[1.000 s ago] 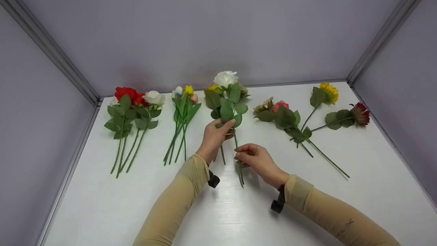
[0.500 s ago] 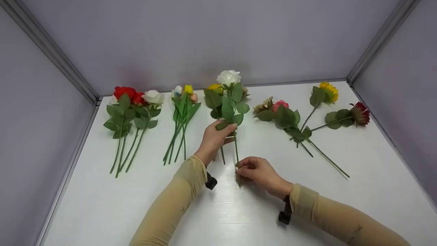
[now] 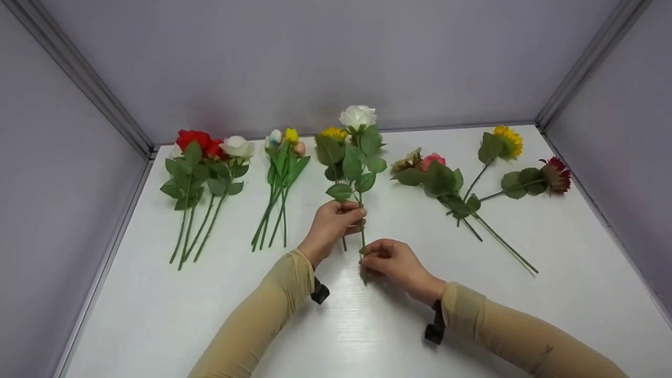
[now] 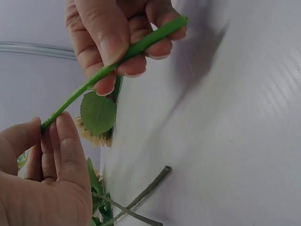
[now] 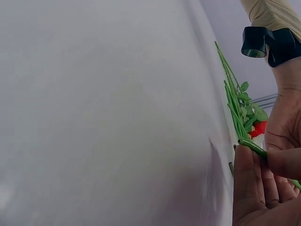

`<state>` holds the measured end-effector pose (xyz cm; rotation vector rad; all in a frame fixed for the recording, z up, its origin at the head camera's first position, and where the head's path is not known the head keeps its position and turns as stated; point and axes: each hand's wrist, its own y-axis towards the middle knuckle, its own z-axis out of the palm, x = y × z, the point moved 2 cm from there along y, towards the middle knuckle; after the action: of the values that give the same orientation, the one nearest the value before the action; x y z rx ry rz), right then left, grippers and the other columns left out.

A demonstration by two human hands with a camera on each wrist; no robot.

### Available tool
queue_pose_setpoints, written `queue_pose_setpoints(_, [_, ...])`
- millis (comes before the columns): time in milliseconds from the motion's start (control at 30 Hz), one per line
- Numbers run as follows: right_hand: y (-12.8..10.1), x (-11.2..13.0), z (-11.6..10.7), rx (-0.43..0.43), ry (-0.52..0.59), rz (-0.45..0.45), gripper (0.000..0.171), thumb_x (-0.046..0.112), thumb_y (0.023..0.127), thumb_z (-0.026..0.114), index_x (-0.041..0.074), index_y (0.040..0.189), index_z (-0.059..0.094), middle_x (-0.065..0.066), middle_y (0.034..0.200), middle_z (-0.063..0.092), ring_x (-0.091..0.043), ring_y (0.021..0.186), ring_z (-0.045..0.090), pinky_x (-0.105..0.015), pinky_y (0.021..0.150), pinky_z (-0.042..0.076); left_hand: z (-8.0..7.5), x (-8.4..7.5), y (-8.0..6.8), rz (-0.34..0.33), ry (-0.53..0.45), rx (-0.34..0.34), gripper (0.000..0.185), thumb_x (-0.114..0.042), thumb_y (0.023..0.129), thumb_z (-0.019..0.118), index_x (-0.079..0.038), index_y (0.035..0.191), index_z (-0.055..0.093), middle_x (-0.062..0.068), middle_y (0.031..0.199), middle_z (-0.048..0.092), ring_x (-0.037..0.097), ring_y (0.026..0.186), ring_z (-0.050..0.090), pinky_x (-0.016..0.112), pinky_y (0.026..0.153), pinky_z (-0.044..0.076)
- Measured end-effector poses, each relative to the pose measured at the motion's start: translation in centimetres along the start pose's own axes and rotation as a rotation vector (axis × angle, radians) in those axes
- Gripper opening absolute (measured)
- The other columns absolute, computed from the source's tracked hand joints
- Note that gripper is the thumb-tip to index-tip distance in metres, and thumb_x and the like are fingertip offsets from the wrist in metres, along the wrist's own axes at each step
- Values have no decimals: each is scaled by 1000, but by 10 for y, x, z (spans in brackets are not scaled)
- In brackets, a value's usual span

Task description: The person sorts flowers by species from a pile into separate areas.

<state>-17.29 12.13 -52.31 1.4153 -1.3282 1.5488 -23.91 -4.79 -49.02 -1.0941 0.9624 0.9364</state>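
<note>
Table (image 3: 367, 336): white, walled; flower groups lie in a row at the far side: roses (image 3: 202, 157), tulips (image 3: 281, 163), sunflower (image 3: 499, 144).

White rose (image 3: 358, 116): held above mid-table, bloom raised towards the back wall.

Left hand (image 3: 332, 223): fingers curled round the stem (image 3: 361, 231) below the leaves.

Right hand (image 3: 391, 260): thumb and fingers pinch the stem's lower end.

Left wrist view alone shows the stem (image 4: 110, 68) bowed between both grips, a loose stem (image 4: 141, 197) beneath. Right wrist view alone shows the cut end (image 5: 249, 145) at the fingertips (image 5: 244, 155).

Since a second ago: left hand slid down from the leaves; right hand lower.
</note>
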Motion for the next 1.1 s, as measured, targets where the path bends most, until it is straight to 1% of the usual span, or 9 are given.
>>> queue_pose_setpoints(100, [2, 5, 4, 39, -30, -40, 25, 11, 95, 73, -3, 115, 69, -14, 103, 72, -23, 91, 71, -35, 81, 59, -15, -8, -2, 24, 21, -36, 33, -13, 95, 76, 3, 121, 63, 17, 112, 68, 26, 99, 70, 36, 86, 59])
queue_pose_setpoints(200, [4, 15, 9, 92, -135, -116, 30, 18, 99, 69, -1, 123, 68, -16, 112, 72, -25, 99, 71, -38, 86, 58, -41, -21, -5, 47, 70, -90, 32, -15, 95, 75, 1, 121, 64, 17, 113, 68, 27, 100, 69, 36, 86, 59])
queue_pose_setpoints(367, [8, 31, 19, 132, -493, -306, 37, 31, 104, 64, 9, 134, 65, -5, 128, 68, -19, 116, 65, -39, 99, 52, -106, -45, -11, 69, 215, -197, 35, -17, 98, 71, 2, 126, 63, 18, 117, 65, 31, 106, 67, 38, 90, 58])
queue_pose_setpoints(500, [15, 42, 30, 146, -767, -482, 43, 35, 105, 60, 11, 141, 60, -1, 138, 62, -17, 129, 56, -38, 107, 46, -165, -57, -20, 45, 373, -312, 38, -18, 101, 66, 3, 132, 60, 18, 121, 63, 30, 109, 65, 37, 91, 57])
queue_pose_setpoints(600, [20, 47, 40, 168, -872, -568, 46, 35, 105, 60, 10, 144, 57, -4, 142, 59, -22, 135, 51, -40, 110, 43, -204, -60, -28, 5, 509, -415, 37, -20, 102, 64, 1, 132, 61, 16, 122, 64, 27, 108, 65, 35, 89, 56])
queue_pose_setpoints(700, [25, 49, 49, 189, -961, -598, 51, 38, 106, 58, 10, 148, 53, -7, 149, 54, -25, 142, 44, -41, 116, 37, -235, -60, -35, -22, 650, -508, 37, -21, 102, 61, 1, 132, 64, 18, 123, 65, 28, 108, 64, 38, 89, 54])
queue_pose_setpoints(867, [30, 52, 65, 213, -1181, -670, 63, 45, 107, 51, 10, 158, 39, -11, 161, 38, -29, 153, 26, -41, 124, 20, -266, -54, -42, -38, 786, -599, 38, -19, 102, 57, 4, 131, 65, 23, 126, 65, 35, 110, 62, 47, 92, 51])
queue_pose_setpoints(967, [32, 53, 73, 221, -1264, -709, 67, 48, 107, 48, 11, 161, 33, -12, 165, 31, -30, 155, 19, -42, 125, 14, -272, -50, -41, -43, 797, -616, 37, -18, 102, 57, 5, 130, 65, 25, 126, 65, 37, 109, 62, 49, 91, 51])
queue_pose_setpoints(1100, [34, 53, 81, 230, -1277, -724, 68, 50, 107, 47, 13, 162, 31, -12, 166, 29, -31, 155, 17, -42, 125, 13, -275, -45, -39, -35, 797, -624, 36, -16, 102, 57, 6, 128, 66, 26, 126, 65, 38, 109, 61, 50, 93, 50])
